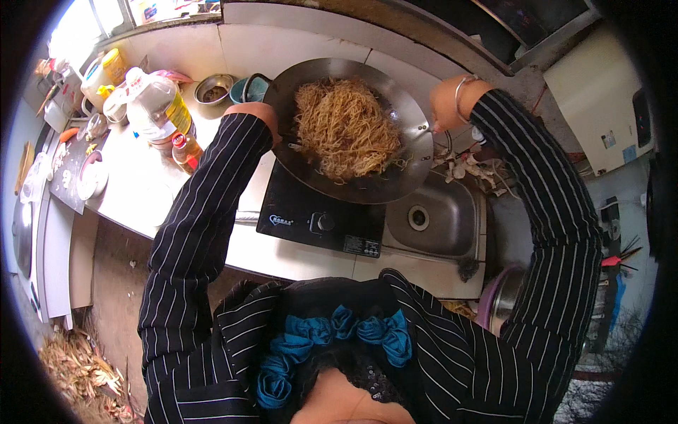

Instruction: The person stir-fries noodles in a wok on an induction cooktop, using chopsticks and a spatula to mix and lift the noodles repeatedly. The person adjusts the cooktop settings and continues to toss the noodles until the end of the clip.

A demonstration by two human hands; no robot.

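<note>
A large metal wok point(415, 177) with two loop handles sits over the black cooktop point(296, 206), its right side over the sink. A heap of thin brown noodles point(347, 127) lies inside it. At the wok's left side, my left hand point(257, 117) is closed by the dark loop handle; the sleeve and wrist partly hide its fingers. My right hand point(449, 103), with a bangle at the wrist, is closed at the right handle point(449, 144), part of which shows below the fingers. A small metallic piece shows inside the wok's left edge; I cannot tell what it is.
Right of the cooktop is a steel sink point(437, 220). On the left counter stand a large oil bottle point(159, 108), a red-capped bottle point(185, 153), a metal bowl point(213, 89), a teal bowl point(256, 91) and a white bowl point(92, 177). A tiled wall point(286, 45) rises behind the wok.
</note>
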